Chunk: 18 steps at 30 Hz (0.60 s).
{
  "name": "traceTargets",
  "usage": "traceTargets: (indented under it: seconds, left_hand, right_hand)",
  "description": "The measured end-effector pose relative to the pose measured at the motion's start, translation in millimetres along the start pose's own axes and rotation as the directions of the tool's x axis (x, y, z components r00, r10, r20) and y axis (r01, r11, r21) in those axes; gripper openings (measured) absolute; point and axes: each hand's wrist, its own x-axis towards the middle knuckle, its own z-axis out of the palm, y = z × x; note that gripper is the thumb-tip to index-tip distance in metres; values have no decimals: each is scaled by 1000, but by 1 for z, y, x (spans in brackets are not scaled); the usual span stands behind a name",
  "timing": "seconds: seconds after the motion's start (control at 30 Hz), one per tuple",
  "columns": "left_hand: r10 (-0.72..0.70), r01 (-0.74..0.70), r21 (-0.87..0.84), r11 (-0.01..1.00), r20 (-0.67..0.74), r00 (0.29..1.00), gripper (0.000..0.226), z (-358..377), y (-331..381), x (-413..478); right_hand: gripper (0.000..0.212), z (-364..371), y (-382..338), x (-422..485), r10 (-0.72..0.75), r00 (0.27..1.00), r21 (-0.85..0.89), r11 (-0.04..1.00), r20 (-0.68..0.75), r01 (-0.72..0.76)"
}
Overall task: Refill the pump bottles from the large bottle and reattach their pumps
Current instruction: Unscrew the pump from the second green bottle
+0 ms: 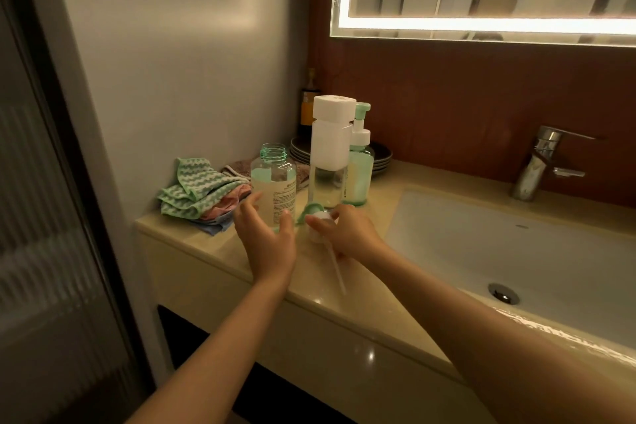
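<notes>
Near the counter (192, 237) edge, your right hand (351, 234) holds the pump (318, 221), tube (336, 268) pointing at you; your left hand (266, 241) spreads wide beside the upright bottle (273, 179).

1. The left forearm (220, 337) and the right forearm (481, 337) are both bare along the whole length that shows, down to the lower edge of view.
2. The left hand (266, 244) and the right hand (351, 234) are bare as well.
3. The fingers (285, 222) are slender; blur hides the nails and any finer detail.

Bottle (273, 182) between left fingers (249, 204); pump (321, 217) at right fingers (336, 213); dispenser (332, 148), pump bottle (359, 165) beyond fingertips; cloths (199, 193) left; sink (481, 251) right.
</notes>
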Motion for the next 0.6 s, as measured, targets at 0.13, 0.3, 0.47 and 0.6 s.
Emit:
traceTargets:
  seconds: [0.13,0.3,0.47,0.6]
  left_hand:
    - [-19,19,-10,1000,-10,1000,43,-1,1,0]
    - [-19,19,-14,1000,-22,1000,41,-1,1,-1]
    - [0,0,-4,1000,-17,1000,37,-1,3,-3]
    - [18,-18,7,1000,-17,1000,37,-1,1,-2]
  right_hand:
    - [45,-11,2,2,-49,967,-17,999,-249,46]
    - [34,-42,11,30,-42,860,107,988,-509,111]
    - [51,-57,11,78,-42,885,111,988,-463,106]
    - [59,-63,-4,106,-7,874,163,982,-485,99]
